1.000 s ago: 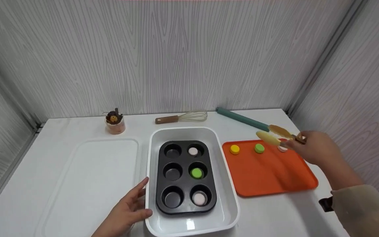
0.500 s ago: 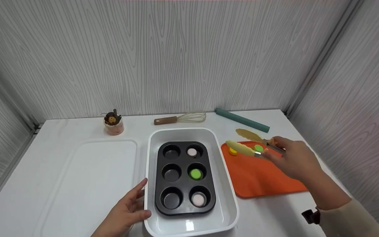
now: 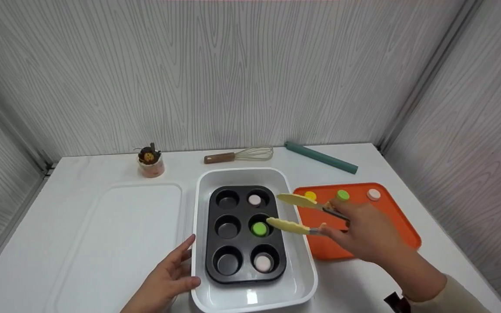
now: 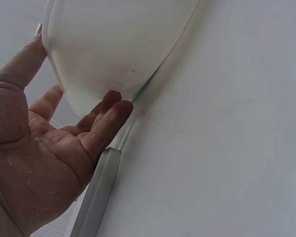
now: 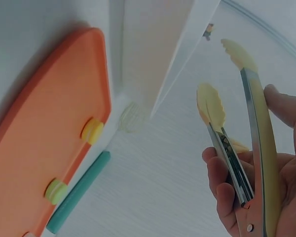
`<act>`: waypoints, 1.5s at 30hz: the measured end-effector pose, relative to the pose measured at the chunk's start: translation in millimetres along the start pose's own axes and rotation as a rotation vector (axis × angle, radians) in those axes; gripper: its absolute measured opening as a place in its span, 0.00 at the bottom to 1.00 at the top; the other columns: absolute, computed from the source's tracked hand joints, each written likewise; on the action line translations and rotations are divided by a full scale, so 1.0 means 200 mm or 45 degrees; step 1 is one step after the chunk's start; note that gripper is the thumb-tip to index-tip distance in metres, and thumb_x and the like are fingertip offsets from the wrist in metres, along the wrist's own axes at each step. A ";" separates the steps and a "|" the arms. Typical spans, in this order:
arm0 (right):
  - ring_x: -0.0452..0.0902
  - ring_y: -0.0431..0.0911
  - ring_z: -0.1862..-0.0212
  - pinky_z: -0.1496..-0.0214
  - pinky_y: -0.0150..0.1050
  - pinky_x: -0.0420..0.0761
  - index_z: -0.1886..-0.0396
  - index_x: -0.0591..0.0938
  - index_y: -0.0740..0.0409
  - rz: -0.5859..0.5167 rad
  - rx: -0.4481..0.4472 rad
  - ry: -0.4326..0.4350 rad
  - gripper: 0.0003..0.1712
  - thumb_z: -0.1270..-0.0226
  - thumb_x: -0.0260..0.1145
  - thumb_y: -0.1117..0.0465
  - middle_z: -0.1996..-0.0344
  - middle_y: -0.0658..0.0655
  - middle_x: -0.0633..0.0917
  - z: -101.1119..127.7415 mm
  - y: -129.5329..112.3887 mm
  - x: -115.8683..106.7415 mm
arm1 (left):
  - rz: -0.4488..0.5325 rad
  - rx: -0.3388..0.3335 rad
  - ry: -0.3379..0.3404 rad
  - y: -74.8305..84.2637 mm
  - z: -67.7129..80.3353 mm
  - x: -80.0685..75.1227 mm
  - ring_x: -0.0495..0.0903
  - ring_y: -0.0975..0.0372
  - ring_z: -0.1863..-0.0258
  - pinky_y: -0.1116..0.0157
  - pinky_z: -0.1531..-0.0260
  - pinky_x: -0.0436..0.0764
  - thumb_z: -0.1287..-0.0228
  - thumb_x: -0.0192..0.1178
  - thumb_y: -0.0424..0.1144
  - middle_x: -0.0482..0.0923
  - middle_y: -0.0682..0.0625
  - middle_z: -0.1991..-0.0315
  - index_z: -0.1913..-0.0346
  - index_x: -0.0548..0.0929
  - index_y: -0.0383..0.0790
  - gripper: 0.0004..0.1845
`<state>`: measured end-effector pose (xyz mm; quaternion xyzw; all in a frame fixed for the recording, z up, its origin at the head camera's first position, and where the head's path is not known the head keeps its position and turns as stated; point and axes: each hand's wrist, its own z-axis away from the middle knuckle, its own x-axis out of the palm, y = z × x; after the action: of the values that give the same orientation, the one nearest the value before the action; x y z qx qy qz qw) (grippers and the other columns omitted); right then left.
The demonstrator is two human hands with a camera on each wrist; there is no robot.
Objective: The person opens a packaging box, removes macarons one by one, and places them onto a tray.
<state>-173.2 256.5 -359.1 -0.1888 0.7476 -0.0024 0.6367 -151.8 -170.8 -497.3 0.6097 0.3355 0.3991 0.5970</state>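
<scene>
My right hand grips yellow-tipped tongs, whose arms are spread with nothing between them. The tips reach over the right side of a white tub in the head view. In the tub lies a black muffin tin. Its right column holds a pale pink macaron, a green one and another pale one. The left column's cups are bare. My left hand rests against the tub's left side, thumb at the rim and loosely bent fingers at the outer wall.
An orange tray on the right bears a yellow macaron, a green macaron and a pale pink macaron. A whisk, a teal rolling pin and a small potted decoration stand behind. A white tray lies left.
My right hand has carried the spread tongs leftward from above the orange tray to the tub's right side, uncovering the pale macaron on the tray. My left hand has stayed at the tub.
</scene>
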 end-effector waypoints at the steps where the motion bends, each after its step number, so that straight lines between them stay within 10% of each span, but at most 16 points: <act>1: 0.66 0.42 0.77 0.75 0.38 0.69 0.43 0.86 0.53 -0.011 -0.011 -0.008 0.27 0.35 0.78 0.44 0.76 0.44 0.78 0.01 -0.01 0.01 | 0.003 0.000 0.000 0.00 0.00 0.00 0.68 0.35 0.28 0.58 0.43 0.82 0.30 0.68 0.30 0.57 0.23 0.25 0.13 0.44 0.38 0.53; 15: 0.88 0.41 0.54 0.55 0.45 0.88 0.44 0.90 0.47 -0.016 -0.071 -0.287 0.29 0.42 0.83 0.41 0.54 0.45 0.92 0.05 -0.12 0.08 | 0.048 0.072 -0.027 -0.02 -0.01 -0.01 0.68 0.37 0.28 0.58 0.43 0.83 0.28 0.67 0.28 0.56 0.23 0.25 0.13 0.52 0.50 0.49; 45: 0.85 0.38 0.61 0.60 0.40 0.85 0.45 0.91 0.46 0.147 -0.114 -0.392 0.28 0.42 0.83 0.41 0.61 0.42 0.92 -0.01 -0.19 0.09 | -0.015 0.017 0.051 0.00 0.01 0.00 0.70 0.36 0.29 0.61 0.42 0.82 0.31 0.70 0.30 0.57 0.22 0.24 0.14 0.46 0.38 0.53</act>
<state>-167.4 214.6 -366.9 -0.1719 0.6503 0.0964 0.7336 -150.7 -171.7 -497.1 0.6034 0.3538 0.4055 0.5884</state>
